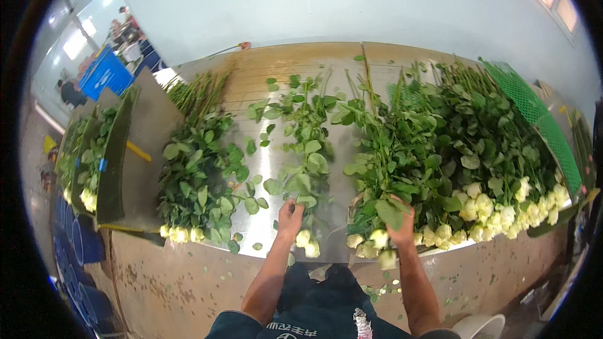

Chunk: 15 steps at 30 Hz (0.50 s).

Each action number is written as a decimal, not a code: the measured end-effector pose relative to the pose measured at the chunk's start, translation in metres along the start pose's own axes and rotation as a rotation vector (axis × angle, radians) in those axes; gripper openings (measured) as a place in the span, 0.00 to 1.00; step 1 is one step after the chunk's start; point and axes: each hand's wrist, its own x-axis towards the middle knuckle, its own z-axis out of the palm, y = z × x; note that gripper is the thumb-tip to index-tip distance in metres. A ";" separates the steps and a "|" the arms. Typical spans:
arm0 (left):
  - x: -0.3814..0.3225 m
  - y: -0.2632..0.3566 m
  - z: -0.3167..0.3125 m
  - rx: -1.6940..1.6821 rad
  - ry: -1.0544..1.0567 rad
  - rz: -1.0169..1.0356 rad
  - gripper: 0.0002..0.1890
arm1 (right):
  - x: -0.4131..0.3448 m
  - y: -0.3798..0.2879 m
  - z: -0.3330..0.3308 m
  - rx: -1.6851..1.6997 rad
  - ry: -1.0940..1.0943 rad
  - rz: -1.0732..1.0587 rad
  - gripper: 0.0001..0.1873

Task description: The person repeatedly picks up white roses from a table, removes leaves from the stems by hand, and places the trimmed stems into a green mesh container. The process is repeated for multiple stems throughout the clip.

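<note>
My left hand (289, 220) is at the near end of a small row of cream-white roses in the middle of a metal worktable (339, 226). Its thumb and forefinger are curled beside a green leaf (307, 201); whether they pinch a stem is hidden. Two pale rose blooms (308, 245) lie just right of that wrist. My right hand (403, 223) closes around a leafy rose stem at the left side of the large pile. A pale bloom (387, 260) hangs beside that wrist, and a broad leaf (390, 214) covers part of the fingers.
A large rose pile (476, 132) fills the right side, against green plastic mesh (532, 117). Another rose bunch (198, 174) lies left, beside an upright metal divider (146, 122). Blue buckets (87, 240) stand on the floor at left; a white bucket (480, 327) is near my right elbow.
</note>
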 end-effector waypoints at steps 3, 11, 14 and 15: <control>-0.023 0.013 -0.019 -0.171 -0.011 -0.113 0.03 | 0.003 0.046 0.001 -1.234 -0.008 -0.554 0.19; -0.028 0.007 -0.045 -0.469 0.032 -0.392 0.06 | -0.038 0.092 0.116 -1.316 -0.118 -0.512 0.17; -0.022 0.019 -0.043 -0.572 -0.124 -0.446 0.06 | -0.021 0.159 0.098 -1.305 -0.230 -0.168 0.18; -0.020 0.019 -0.051 -0.570 -0.124 -0.448 0.07 | -0.016 0.170 0.102 -1.061 -0.369 -0.013 0.16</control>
